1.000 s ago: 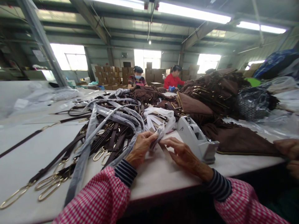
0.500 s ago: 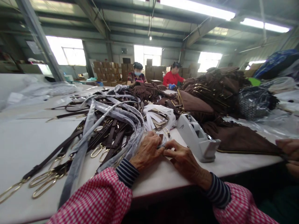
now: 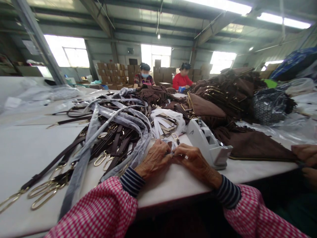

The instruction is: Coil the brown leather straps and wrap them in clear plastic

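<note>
My left hand (image 3: 157,156) is closed, its thumb and fingers pressed on a plastic-wrapped strap (image 3: 169,144) near the table's front edge. My right hand (image 3: 195,162) pinches the same strap from the other side, fingertips almost meeting the left ones. A brown bit and pale plastic show between the hands; most of the strap is hidden by the fingers. A gold clasp (image 3: 175,136) lies just beyond the fingertips. Right of my right hand stands a white tape dispenser (image 3: 206,142).
Brown straps (image 3: 119,140) with gold hooks and grey plastic-covered strips (image 3: 92,132) are heaped at left. White and grey slips (image 3: 164,125) lie on a plastic bag ahead. Brown bags (image 3: 257,143) pile up at right. A co-worker's hand (image 3: 305,155) is at the right edge; two people sit opposite.
The view has shifted slightly. My right hand's fingers have changed position at the strap, and a brown end seen below them before is now hidden. The left hand keeps its grip.
</note>
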`<act>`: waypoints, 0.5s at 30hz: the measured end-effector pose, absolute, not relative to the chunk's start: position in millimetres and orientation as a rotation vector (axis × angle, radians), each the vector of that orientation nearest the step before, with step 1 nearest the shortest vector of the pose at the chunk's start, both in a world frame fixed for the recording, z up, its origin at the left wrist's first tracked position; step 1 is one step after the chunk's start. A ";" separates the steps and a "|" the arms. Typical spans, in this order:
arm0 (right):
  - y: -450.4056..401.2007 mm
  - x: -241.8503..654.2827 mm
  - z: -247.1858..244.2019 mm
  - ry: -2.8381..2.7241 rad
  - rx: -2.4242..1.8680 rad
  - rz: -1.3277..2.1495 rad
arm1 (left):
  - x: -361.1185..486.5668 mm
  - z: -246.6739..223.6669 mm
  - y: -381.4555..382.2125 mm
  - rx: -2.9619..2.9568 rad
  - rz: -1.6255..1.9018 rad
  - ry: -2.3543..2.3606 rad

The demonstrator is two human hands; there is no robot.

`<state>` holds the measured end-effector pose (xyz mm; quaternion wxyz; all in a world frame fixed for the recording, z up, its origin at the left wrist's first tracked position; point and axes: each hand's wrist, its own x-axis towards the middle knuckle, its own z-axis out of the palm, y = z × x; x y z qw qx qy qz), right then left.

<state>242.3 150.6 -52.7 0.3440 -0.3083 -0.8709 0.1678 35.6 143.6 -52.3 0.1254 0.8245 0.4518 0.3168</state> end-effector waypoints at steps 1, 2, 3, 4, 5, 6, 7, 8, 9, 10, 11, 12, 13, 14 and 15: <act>151.3 242.8 -49.8 -2.271 -0.828 0.464 | 35.8 -51.0 142.6 2.379 0.935 1.306; 152.3 243.1 -46.8 -2.283 -0.847 0.492 | 36.2 -50.1 141.9 2.351 0.953 1.306; 153.8 243.2 -43.8 -2.294 -0.858 0.521 | 36.6 -49.6 141.3 2.323 0.973 1.309; 155.8 243.1 -40.9 -2.304 -0.866 0.553 | 37.1 -49.6 141.0 2.303 0.990 1.308; 158.3 242.7 -37.9 -2.311 -0.870 0.590 | 37.6 -49.9 141.2 2.294 1.005 1.300; 161.3 242.1 -35.0 -2.316 -0.869 0.630 | 38.0 -50.7 141.6 2.294 1.020 1.287; 164.7 241.2 -32.1 -2.317 -0.870 0.674 | 38.3 -51.7 142.4 2.296 1.037 1.273; 168.4 240.0 -29.3 -2.315 -0.874 0.725 | 38.6 -53.0 143.4 2.292 1.057 1.261; 172.1 238.6 -26.7 -2.309 -0.882 0.783 | 38.9 -54.5 144.5 2.273 1.086 1.259; 175.8 237.1 -24.4 -2.300 -0.893 0.841 | 39.0 -55.9 145.7 2.244 1.122 1.265; 179.3 235.4 -22.4 -2.288 -0.909 0.897 | 39.2 -57.3 146.7 2.211 1.160 1.275; 182.4 233.8 -20.8 -2.276 -0.929 0.949 | 39.4 -58.6 147.5 2.180 1.196 1.286; 185.1 232.3 -19.5 -2.264 -0.952 0.997 | 39.6 -59.5 148.1 2.156 1.227 1.298; 187.4 231.1 -18.5 -2.251 -0.976 1.038 | 39.9 -60.1 148.5 2.138 1.254 1.304; 189.2 230.1 -17.8 -2.237 -0.997 1.074 | 40.3 -60.3 148.5 2.125 1.273 1.302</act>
